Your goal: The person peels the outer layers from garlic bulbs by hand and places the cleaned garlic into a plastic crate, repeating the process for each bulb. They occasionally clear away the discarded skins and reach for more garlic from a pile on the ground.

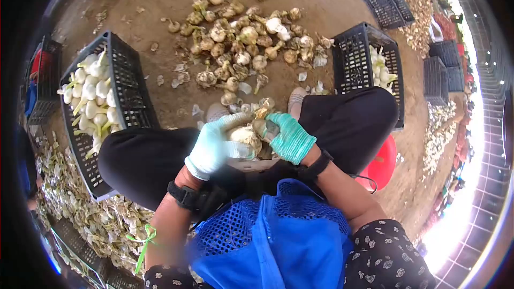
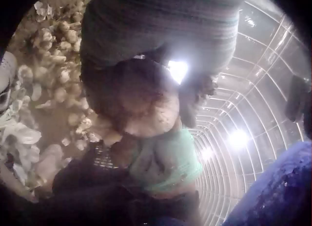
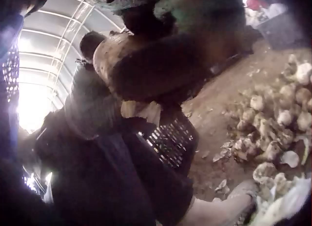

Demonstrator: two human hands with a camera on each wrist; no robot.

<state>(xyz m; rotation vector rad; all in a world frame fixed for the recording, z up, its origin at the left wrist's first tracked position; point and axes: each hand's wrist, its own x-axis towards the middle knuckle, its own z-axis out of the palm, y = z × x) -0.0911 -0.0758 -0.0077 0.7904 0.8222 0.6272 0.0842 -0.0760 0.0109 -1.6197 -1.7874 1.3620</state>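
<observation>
In the head view my left hand (image 1: 211, 144), in a pale glove, grips a garlic bulb (image 1: 245, 137) in front of my lap. The bulb has whitish, dirt-stained skin. My right hand (image 1: 290, 138), in a green glove, has its fingers curled in at the bulb's right side and pinches loose brownish skin (image 1: 261, 113) at its top. In the left wrist view the bulb (image 2: 151, 114) sits under the striped glove (image 2: 161, 31), with the green-gloved right hand (image 2: 165, 160) just below. The right wrist view is dark, and the fingers hide most of the bulb.
A heap of unpeeled garlic (image 1: 249, 35) lies on the dirt floor ahead. Black crates with clean white bulbs stand at left (image 1: 128, 80) and right (image 1: 350, 56). Peeled skins (image 1: 75, 198) cover the left floor. A red seat (image 1: 381, 166) shows by my right thigh.
</observation>
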